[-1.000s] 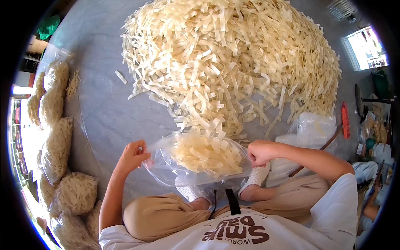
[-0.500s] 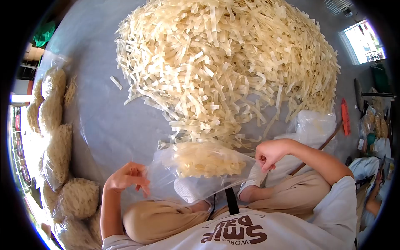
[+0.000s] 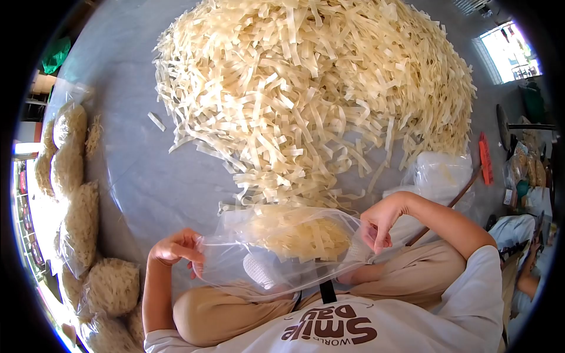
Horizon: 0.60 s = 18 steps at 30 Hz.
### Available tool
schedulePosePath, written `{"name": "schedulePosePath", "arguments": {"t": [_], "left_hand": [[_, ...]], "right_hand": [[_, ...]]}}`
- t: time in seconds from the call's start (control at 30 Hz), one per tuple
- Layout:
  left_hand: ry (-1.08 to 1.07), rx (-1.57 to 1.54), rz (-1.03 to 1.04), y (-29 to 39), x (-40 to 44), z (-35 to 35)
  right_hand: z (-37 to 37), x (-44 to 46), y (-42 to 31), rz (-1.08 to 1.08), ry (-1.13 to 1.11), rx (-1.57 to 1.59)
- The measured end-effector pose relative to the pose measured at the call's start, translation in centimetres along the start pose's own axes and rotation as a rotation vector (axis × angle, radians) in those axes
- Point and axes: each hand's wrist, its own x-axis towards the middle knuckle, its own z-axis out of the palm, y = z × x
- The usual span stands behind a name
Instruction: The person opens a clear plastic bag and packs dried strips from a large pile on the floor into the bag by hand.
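Observation:
A clear plastic bag [image 3: 226,262] stretches between my hands above my crossed legs, with pale yellow flat strips [image 3: 300,235] inside it. My left hand [image 3: 181,250] pinches the bag's left edge with thumb and fingers. At the right edge, my right hand [image 3: 379,222] is closed on the plastic, knuckles up and fingers pointing down. Just beyond the bag, a large heap of the same pale strips [image 3: 318,88], looking like dried flat noodles, spreads over the floor. Its near tail reaches the bag's far side.
Several filled clear bags [image 3: 79,220] are stacked along the left. Folded clear plastic [image 3: 438,173] lies to the right, near a thin brown stick [image 3: 450,206] and a red object [image 3: 485,159]. Another person's arm [image 3: 529,276] shows at the far right. The grey floor [image 3: 141,176] surrounds the heap.
My left fingers have closed more on the bag's edge. The bag is spread wider between my hands, and the strips inside have shifted slightly right and towards me.

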Motion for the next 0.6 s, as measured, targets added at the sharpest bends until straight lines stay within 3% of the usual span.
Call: {"name": "schedulePosePath", "arguments": {"t": [0.03, 0.1, 0.17, 0.3, 0.37, 0.4, 0.43, 0.47, 0.5, 0.53, 0.6], "left_hand": [[-0.015, -0.12, 0.039, -0.2, -0.5, -0.4], [-0.002, -0.032, 0.038, -0.9, 0.2, -1.4], [0.126, 0.295, -0.128, -0.8, 1.4, -0.9], [0.029, 0.45, -0.144, 0.7, 3.3, -1.1], [-0.08, 0.272, -0.044, 1.1, 3.7, -2.5], [-0.078, 0.276, -0.043, 0.8, 4.1, -3.4], [0.15, 0.224, -0.156, 0.2, 4.8, -4.6], [0.378, 0.166, -0.265, -0.6, 5.8, -5.9], [0.469, 0.367, -0.39, -2.3, 7.0, -7.0], [0.558, 0.568, -0.515, -4.7, 8.5, -8.0], [0.331, 0.671, -0.828, -9.6, 11.4, -9.8]], "right_hand": [[0.0, -0.3, -0.5, -0.051, -0.073, 0.086], [-0.6, 0.4, 0.2, 0.013, 0.004, 0.013], [-1.2, 1.0, 0.6, 0.074, 0.09, -0.059], [-3.1, 1.3, 2.0, 0.033, 0.24, 0.075], [-5.7, 1.7, 4.5, -0.094, 0.196, 0.731], [-6.6, 2.0, 5.9, 0.024, 0.319, 0.595], [-7.4, 3.0, 6.8, 0.02, 0.323, 0.592], [-7.9, 4.2, 7.8, 0.276, 0.365, 0.307], [-8.1, 5.4, 8.9, 0.527, 0.398, 0.016], [-7.9, 6.8, 10.0, 0.527, 0.42, 0.034], [-7.4, 10.3, 12.3, 0.533, 0.407, 0.061]]}}
